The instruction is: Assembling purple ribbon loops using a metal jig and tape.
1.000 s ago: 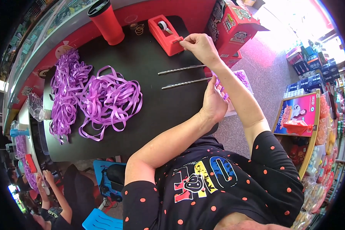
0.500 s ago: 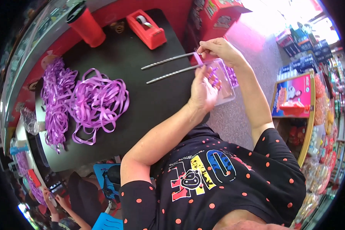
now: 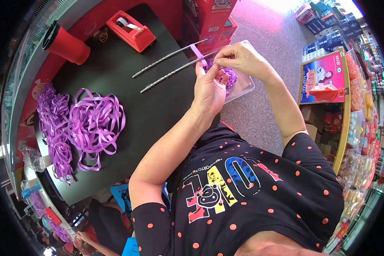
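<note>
Black T-shirt (image 3: 256,207), short sleeves (image 3: 158,215) — orange-red dots (image 3: 271,210), multicoloured chest print (image 3: 221,185) — left hand (image 3: 211,90), right hand (image 3: 244,60) bare.

Ribbon (image 3: 197,53) across rods (image 3: 170,75), left hand (image 3: 210,90) apparently touching

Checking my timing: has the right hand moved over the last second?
Yes: the right hand has moved rightward from the red tape dispenser to the left hand.

You wear a black shirt (image 3: 260,217) dotted in orange-red, its lettering blue, yellow and red, before purple ribbons (image 3: 94,123), grey spiral-patterned rods (image 3: 170,76), a black table (image 3: 145,111), a red tape dispenser (image 3: 139,40) and a red, black-lidded tumbler (image 3: 68,46).
</note>
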